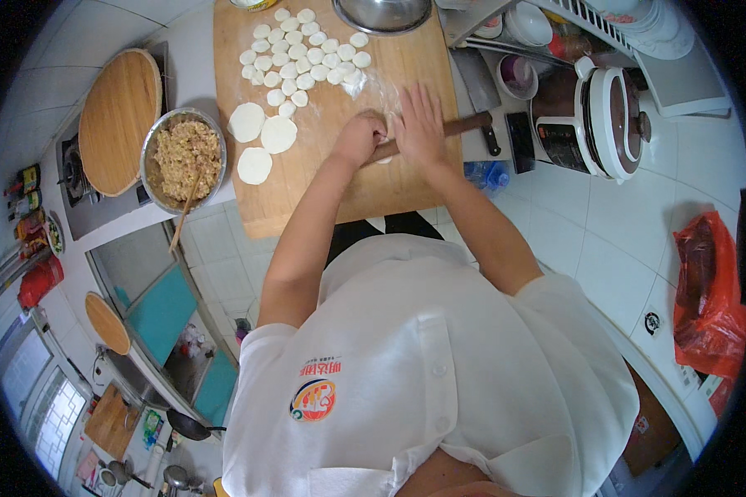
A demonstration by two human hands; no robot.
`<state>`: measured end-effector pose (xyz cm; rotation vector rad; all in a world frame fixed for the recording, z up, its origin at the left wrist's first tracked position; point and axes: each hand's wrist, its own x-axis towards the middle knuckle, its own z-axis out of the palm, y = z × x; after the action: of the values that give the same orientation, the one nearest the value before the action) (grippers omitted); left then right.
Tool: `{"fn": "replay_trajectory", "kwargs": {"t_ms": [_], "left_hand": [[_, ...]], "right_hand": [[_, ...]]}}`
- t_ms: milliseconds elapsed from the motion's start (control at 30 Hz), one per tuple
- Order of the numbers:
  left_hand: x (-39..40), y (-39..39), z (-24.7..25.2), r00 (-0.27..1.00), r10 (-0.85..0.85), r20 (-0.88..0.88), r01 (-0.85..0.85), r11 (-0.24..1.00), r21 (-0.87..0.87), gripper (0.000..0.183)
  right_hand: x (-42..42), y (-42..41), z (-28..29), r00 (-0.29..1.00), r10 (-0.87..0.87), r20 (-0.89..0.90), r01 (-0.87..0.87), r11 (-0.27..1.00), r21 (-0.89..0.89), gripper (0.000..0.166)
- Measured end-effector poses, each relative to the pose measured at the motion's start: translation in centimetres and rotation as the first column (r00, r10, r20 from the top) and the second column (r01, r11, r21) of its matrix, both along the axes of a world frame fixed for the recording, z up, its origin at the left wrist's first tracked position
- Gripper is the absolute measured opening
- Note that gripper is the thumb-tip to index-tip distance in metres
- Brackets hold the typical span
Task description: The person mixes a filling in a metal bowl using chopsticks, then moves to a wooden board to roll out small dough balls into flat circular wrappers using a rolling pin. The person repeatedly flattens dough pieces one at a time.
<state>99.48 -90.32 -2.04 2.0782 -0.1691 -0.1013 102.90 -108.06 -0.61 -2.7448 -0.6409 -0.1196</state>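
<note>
My right hand (419,130) lies flat on a wooden rolling pin (466,124), palm down with fingers stretched out past it. Under the pin is a piece of dough (384,161), mostly hidden by the pin and my hands. My left hand (362,135) is curled beside it, its fingertips pinching the dough's edge. Everything rests on a large wooden board (329,186). Three rolled dough wrappers (279,135) lie flat to the left of my hands. Several small flattened dough pieces (303,64) are grouped farther back, and loose flour (354,87) dusts the wood near them.
A steel bowl of filling (188,158) with chopsticks (186,208) stands at the left. Behind is another metal bowl (382,13). Right of the board are a cleaver (477,81), a phone-like dark slab (520,143), a plastic bottle (488,176) and an electric cooker (587,121).
</note>
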Motion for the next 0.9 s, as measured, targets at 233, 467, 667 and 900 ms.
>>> {"fn": "replay_trajectory", "kwargs": {"t_ms": [233,467,667,900], "left_hand": [[-3.5,0.6,1.0,0.966,0.159,-0.202,-0.141,0.985,0.097,0.008],[-2.4,0.0,1.4,0.995,0.073,0.074,-0.081,0.990,0.117,0.005],[-5.8,0.2,1.7,0.936,0.317,-0.153,-0.299,0.946,0.126,0.007],[-4.2,-0.3,1.8,0.978,0.198,-0.059,-0.193,0.978,0.073,0.010]], "right_hand": [[-3.9,-1.6,1.4,0.998,-0.044,-0.053,0.030,0.971,-0.237,0.063],[-3.8,-2.2,0.6,0.999,0.043,-0.016,-0.044,0.999,-0.027,0.059],[-4.5,-1.6,1.2,0.997,-0.036,-0.065,0.020,0.974,-0.225,0.061],[-5.2,-2.7,-0.2,0.999,0.027,-0.041,-0.032,0.992,-0.120,0.061]]}}
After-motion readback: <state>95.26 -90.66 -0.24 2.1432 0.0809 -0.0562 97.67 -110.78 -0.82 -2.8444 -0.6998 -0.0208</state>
